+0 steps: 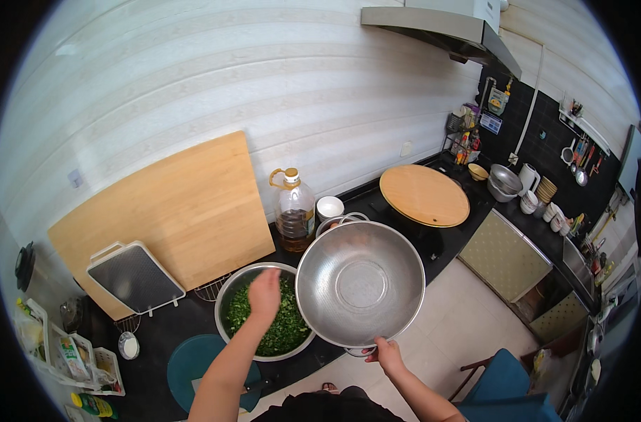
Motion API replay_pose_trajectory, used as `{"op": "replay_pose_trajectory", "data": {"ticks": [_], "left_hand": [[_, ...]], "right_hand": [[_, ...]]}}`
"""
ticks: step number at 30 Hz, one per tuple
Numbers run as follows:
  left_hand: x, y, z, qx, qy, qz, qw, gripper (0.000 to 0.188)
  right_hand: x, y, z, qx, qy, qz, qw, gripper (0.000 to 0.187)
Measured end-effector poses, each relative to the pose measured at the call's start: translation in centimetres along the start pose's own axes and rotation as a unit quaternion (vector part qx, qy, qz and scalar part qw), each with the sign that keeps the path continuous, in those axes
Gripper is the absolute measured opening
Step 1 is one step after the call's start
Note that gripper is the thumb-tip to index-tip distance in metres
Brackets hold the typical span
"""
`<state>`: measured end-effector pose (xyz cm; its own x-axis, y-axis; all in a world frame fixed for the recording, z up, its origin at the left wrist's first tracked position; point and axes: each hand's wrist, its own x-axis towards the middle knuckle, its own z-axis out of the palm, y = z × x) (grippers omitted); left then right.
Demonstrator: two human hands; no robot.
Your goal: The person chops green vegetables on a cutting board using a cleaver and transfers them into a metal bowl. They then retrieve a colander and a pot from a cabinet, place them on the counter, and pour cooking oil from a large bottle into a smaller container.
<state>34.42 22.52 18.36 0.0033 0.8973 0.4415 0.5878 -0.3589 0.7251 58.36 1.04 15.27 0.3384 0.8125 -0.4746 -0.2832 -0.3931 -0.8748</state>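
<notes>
The right grip (386, 354) held a metal basin (360, 285) at six o'clock. Over chopped greens (285, 330), the left grip (265, 292) was blurred beyond telling.

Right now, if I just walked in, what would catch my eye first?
Probably the shiny steel basin in the middle, the right fingers gripping its near edge. Just left of it, bright chopped greens lie in a bowl, the blurred left fingers over them. Behind, a big wooden board leans against the wall.
</notes>
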Motion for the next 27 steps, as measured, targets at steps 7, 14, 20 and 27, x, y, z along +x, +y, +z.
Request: {"op": "replay_pose_trajectory", "data": {"ticks": [7, 14, 20, 27], "left_hand": [[-2.9, -6.3, -3.6, 0.264, -0.083, 0.01, 0.961, 0.017], [-8.1, 0.4, 4.2, -0.081, -0.356, -0.086, 0.927, 0.025], [-11.6, 0.9, 15.1, -0.235, -0.54, -0.478, 0.652, 0.074], [-11.9, -1.7, 23.1, -0.252, -0.396, -0.55, 0.691, 0.058]], "right_hand": [[-0.4, 0.7, -2.0, -0.016, 0.053, -0.048, 0.997, 0.037], [-2.0, 0.1, -7.1, 0.073, 0.118, 0.0, 0.99, 0.031], [-6.0, 2.6, -11.8, 0.109, 0.233, 0.027, 0.966, 0.03], [-9.3, 4.5, -15.7, 0.125, 0.292, 0.04, 0.947, 0.03]]}}
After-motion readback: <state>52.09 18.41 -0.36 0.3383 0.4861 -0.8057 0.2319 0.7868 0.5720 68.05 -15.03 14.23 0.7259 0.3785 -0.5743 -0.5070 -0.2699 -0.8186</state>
